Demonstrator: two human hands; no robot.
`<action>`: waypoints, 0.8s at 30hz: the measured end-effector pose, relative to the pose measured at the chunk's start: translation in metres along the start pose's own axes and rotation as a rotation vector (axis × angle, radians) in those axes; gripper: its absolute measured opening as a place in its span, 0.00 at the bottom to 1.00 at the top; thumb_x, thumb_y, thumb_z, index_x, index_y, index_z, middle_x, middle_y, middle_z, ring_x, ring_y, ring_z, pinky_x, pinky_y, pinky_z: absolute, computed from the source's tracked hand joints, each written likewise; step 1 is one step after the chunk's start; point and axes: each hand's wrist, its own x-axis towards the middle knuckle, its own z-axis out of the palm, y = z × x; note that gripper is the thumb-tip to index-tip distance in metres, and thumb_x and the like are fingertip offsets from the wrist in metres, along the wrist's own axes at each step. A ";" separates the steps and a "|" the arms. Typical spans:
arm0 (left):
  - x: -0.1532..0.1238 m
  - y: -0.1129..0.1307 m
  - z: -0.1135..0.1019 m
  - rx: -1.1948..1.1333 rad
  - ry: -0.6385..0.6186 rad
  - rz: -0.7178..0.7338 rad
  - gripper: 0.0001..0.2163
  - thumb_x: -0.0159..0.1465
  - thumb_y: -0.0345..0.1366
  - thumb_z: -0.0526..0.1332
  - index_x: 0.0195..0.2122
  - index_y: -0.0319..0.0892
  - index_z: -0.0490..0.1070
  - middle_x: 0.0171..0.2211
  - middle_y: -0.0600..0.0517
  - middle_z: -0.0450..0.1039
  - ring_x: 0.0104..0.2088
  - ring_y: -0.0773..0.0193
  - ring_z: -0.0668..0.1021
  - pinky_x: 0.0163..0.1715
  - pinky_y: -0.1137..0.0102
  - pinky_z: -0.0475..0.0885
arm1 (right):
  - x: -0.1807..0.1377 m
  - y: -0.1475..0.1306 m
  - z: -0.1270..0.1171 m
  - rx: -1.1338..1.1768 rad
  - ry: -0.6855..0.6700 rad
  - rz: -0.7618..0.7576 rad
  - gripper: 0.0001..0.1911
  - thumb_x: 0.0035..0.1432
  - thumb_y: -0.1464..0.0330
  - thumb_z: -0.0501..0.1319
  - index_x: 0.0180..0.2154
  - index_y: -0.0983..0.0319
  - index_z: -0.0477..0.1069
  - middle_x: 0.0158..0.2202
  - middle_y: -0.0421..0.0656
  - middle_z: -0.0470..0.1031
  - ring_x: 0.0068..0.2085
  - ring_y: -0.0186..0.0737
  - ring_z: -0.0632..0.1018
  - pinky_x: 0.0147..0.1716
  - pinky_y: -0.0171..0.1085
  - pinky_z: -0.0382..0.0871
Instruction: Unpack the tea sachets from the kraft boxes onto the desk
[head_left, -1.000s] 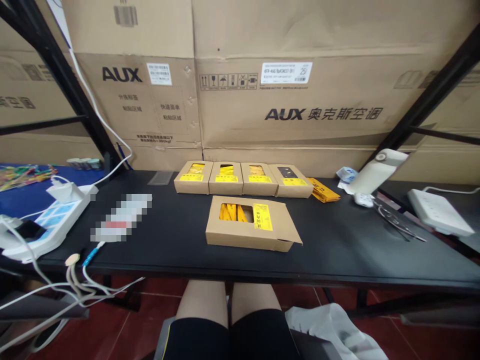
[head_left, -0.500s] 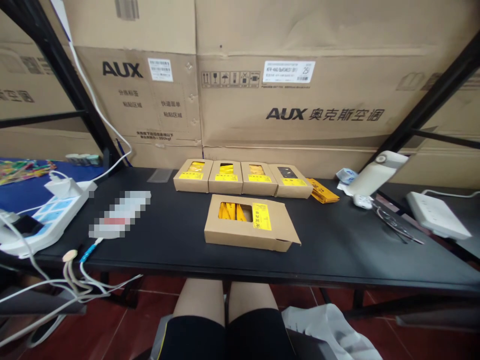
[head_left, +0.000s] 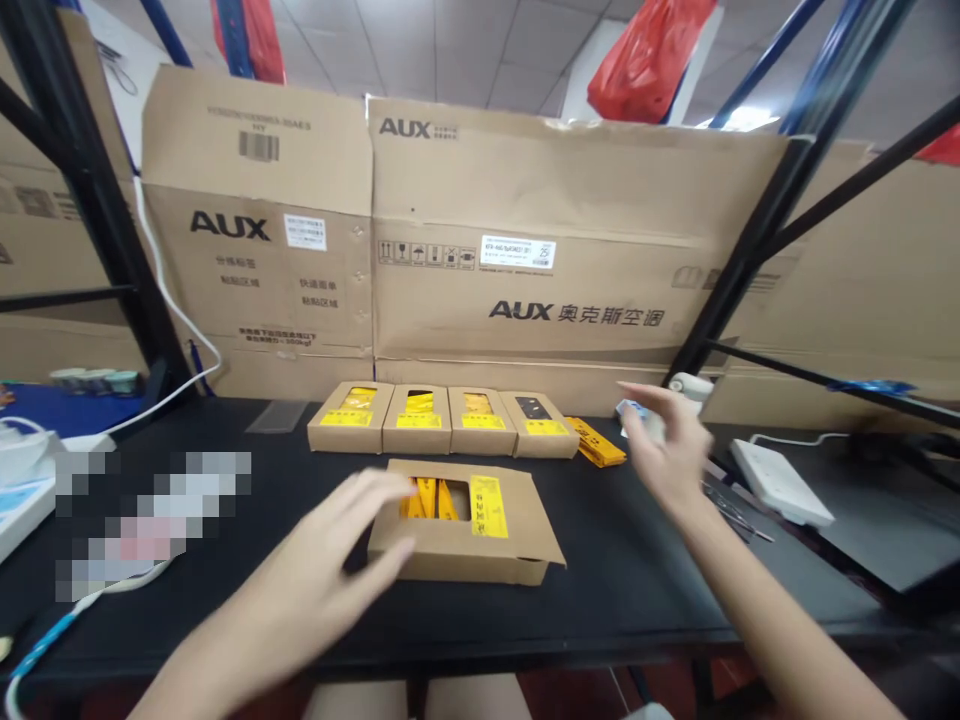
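A brown cardboard box (head_left: 450, 555) with a window and a yellow label lies on the black table, its right-end flap sticking out. Yellow packets (head_left: 431, 498) show through the window. My left hand (head_left: 337, 550) is at the box's left end, thumb and fingers apart; whether it touches the cardboard I cannot tell. Farther right, my right hand (head_left: 667, 440) is raised with fingers apart and nothing in them, near a folded yellow packet (head_left: 598, 443). Behind the box stands a row of several smaller-looking windowed boxes (head_left: 416, 440) with yellow labels.
Partly behind my right hand is a white bottle (head_left: 691, 388). Glasses (head_left: 739, 515) and a white device (head_left: 781, 483) lie to the right. On the left are a power strip (head_left: 30, 510) and a white cable (head_left: 169, 265). Large cardboard sheets (head_left: 450, 330) close off the back.
Both my hands have come into view, the left reaching to the front box and the right over the table's right side. The camera has tilted up, showing the ceiling and red bags.
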 end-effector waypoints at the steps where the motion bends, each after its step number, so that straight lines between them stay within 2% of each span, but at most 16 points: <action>1: 0.024 -0.006 0.002 -0.044 -0.016 -0.012 0.15 0.63 0.44 0.58 0.51 0.53 0.68 0.54 0.53 0.69 0.55 0.57 0.70 0.56 0.61 0.66 | 0.005 0.007 0.010 0.022 -0.032 0.040 0.16 0.59 0.66 0.56 0.49 0.62 0.67 0.47 0.50 0.74 0.47 0.43 0.76 0.47 0.43 0.71; 3: 0.070 -0.023 0.010 -0.175 -0.053 -0.048 0.17 0.60 0.47 0.60 0.48 0.47 0.69 0.53 0.49 0.70 0.55 0.55 0.71 0.58 0.58 0.63 | 0.011 0.026 0.033 0.023 -0.133 0.175 0.17 0.52 0.66 0.59 0.44 0.65 0.68 0.41 0.53 0.77 0.42 0.47 0.78 0.45 0.44 0.72; 5: 0.103 -0.047 0.021 -0.389 -0.256 -0.096 0.17 0.58 0.47 0.63 0.43 0.43 0.71 0.46 0.47 0.75 0.49 0.56 0.75 0.54 0.60 0.66 | 0.011 0.048 0.053 -0.096 -0.203 0.254 0.20 0.48 0.63 0.62 0.43 0.67 0.68 0.42 0.56 0.77 0.42 0.51 0.78 0.45 0.47 0.71; 7: 0.120 -0.072 0.034 -0.547 -0.439 -0.167 0.18 0.54 0.45 0.66 0.41 0.41 0.71 0.43 0.46 0.77 0.45 0.58 0.78 0.52 0.60 0.68 | 0.006 0.067 0.066 -0.143 -0.256 0.261 0.23 0.48 0.60 0.62 0.44 0.67 0.68 0.45 0.58 0.76 0.44 0.53 0.78 0.44 0.47 0.71; 9: 0.122 -0.093 0.045 -0.632 -0.474 -0.234 0.19 0.53 0.44 0.68 0.43 0.41 0.72 0.43 0.46 0.77 0.45 0.59 0.78 0.52 0.60 0.68 | 0.000 0.081 0.071 -0.203 -0.365 0.217 0.24 0.45 0.61 0.63 0.43 0.65 0.69 0.44 0.56 0.77 0.44 0.55 0.78 0.43 0.48 0.71; 12: 0.112 -0.108 0.054 -0.729 -0.471 -0.295 0.20 0.53 0.43 0.69 0.45 0.42 0.72 0.46 0.46 0.76 0.48 0.59 0.77 0.53 0.61 0.67 | -0.002 0.092 0.071 -0.269 -0.390 0.147 0.22 0.44 0.62 0.63 0.43 0.64 0.70 0.44 0.55 0.77 0.45 0.57 0.78 0.43 0.48 0.71; 14: 0.105 -0.108 0.054 -0.729 -0.518 -0.313 0.21 0.52 0.43 0.69 0.47 0.43 0.73 0.47 0.47 0.76 0.50 0.58 0.76 0.53 0.61 0.67 | 0.000 0.094 0.070 -0.303 -0.363 0.167 0.24 0.45 0.61 0.64 0.44 0.65 0.70 0.45 0.57 0.76 0.46 0.59 0.77 0.44 0.50 0.70; 18: 0.100 -0.099 0.047 -0.704 -0.574 -0.373 0.21 0.52 0.43 0.69 0.46 0.45 0.75 0.46 0.49 0.77 0.49 0.55 0.77 0.49 0.63 0.71 | 0.002 0.095 0.067 -0.234 -0.364 0.322 0.25 0.45 0.60 0.65 0.44 0.67 0.70 0.45 0.58 0.76 0.45 0.57 0.78 0.43 0.48 0.71; 24: 0.100 -0.097 0.047 -0.686 -0.457 -0.440 0.20 0.50 0.42 0.70 0.43 0.42 0.76 0.43 0.49 0.79 0.45 0.56 0.78 0.47 0.63 0.72 | -0.001 0.088 0.056 -0.128 -0.244 0.420 0.24 0.45 0.60 0.68 0.42 0.68 0.72 0.43 0.58 0.77 0.43 0.54 0.79 0.43 0.47 0.72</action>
